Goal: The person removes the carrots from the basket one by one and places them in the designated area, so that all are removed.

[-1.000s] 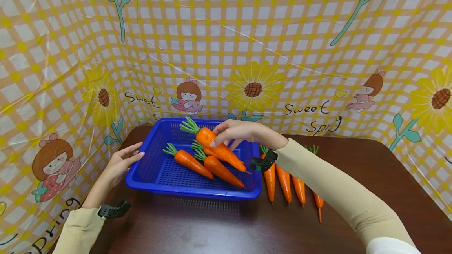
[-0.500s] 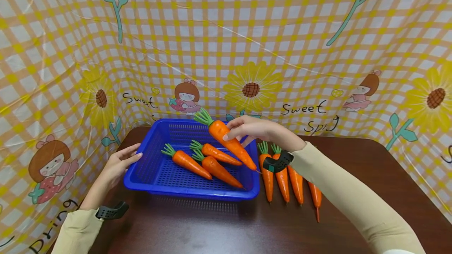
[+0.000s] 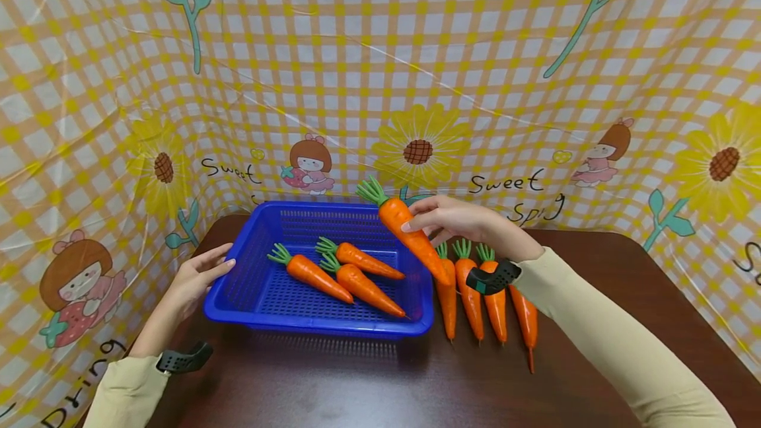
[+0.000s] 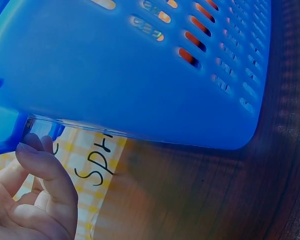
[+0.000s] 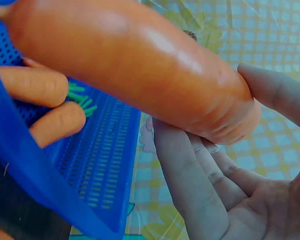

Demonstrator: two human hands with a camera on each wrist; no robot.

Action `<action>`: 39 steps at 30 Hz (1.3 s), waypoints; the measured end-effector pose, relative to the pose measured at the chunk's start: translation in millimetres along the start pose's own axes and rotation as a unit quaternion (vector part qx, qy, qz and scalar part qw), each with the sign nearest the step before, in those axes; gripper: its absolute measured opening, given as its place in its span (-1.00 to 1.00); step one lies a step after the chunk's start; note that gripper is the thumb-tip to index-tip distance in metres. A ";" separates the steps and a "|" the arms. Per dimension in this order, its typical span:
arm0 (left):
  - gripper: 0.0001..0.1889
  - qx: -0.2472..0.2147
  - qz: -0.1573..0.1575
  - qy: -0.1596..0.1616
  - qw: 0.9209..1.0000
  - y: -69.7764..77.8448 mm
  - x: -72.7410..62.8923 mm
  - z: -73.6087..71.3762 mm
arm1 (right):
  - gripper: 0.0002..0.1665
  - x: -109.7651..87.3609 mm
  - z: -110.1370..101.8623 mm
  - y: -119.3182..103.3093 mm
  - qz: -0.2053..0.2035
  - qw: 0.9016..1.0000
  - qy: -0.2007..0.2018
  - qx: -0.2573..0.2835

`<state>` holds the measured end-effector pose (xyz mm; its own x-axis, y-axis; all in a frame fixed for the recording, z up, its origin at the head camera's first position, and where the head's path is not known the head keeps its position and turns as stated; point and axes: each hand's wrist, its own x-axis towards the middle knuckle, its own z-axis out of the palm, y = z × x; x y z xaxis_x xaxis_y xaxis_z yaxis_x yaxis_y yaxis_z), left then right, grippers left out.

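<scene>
My right hand [image 3: 454, 220] pinches an orange carrot [image 3: 410, 233] with green stalks between thumb and fingers. The carrot is tilted above the right rim of a blue plastic basket [image 3: 321, 324], stalks to the upper left, tip toward the lower right. In the right wrist view, thumb and fingertips hold the carrot [image 5: 135, 60] near its thick end. Three more carrots lie inside the basket, among them a left one [image 3: 318, 279] and a front one [image 3: 371, 289]. My left hand [image 3: 190, 281] grips the basket's left rim; the left wrist view shows its fingers [image 4: 47, 170] curled at that rim.
Several carrots [image 3: 470, 302] lie in a row on the dark brown table [image 3: 333, 388], right of the basket, partly hidden by my right wrist strap [image 3: 495, 277]. A checked cloth [image 3: 333, 71] with flowers hangs behind and at both sides.
My right hand has carried the carrot up and to the right, from over the basket's middle to its right rim. The left hand stays at the left rim.
</scene>
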<state>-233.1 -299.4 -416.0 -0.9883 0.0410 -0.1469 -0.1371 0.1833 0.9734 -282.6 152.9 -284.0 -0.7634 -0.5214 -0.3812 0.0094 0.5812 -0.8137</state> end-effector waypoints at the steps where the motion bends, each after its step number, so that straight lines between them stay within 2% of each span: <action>1: -0.29 -0.002 -0.001 0.000 1.000 -0.3 -0.1 -0.2 | -0.31 -0.9 -1.0 1.7 0.001 1.000 0.002 0.006; 10: -0.29 -0.008 0.001 0.003 1.000 -0.2 -0.4 -0.3 | -0.41 -13.2 -9.7 16.1 -0.007 0.999 0.026 0.034; 17: -0.28 -0.007 -0.003 0.002 1.000 0.3 0.3 -0.3 | -0.29 -29.5 -22.0 27.8 -0.007 0.998 0.040 0.055; 26: -0.28 -0.001 -0.004 0.002 1.000 -0.6 0.7 -0.5 | -0.31 -51.0 -32.2 40.4 -0.020 0.997 0.050 0.064; 35: -0.28 0.005 0.003 0.002 1.000 -2.1 -0.8 -1.0 | -0.24 -71.0 -42.1 62.0 -0.007 0.995 0.064 0.072; 39: -0.26 0.003 0.004 0.001 1.000 -1.5 -0.5 -1.0 | -0.31 -79.4 -45.1 70.2 -0.007 0.994 0.076 0.075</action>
<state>-232.5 -300.7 -417.2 -0.9894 0.0400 -0.1395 -0.1296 0.1881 0.9736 -250.5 263.2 -291.0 -0.8524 -0.4218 -0.3090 0.0862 0.4696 -0.8787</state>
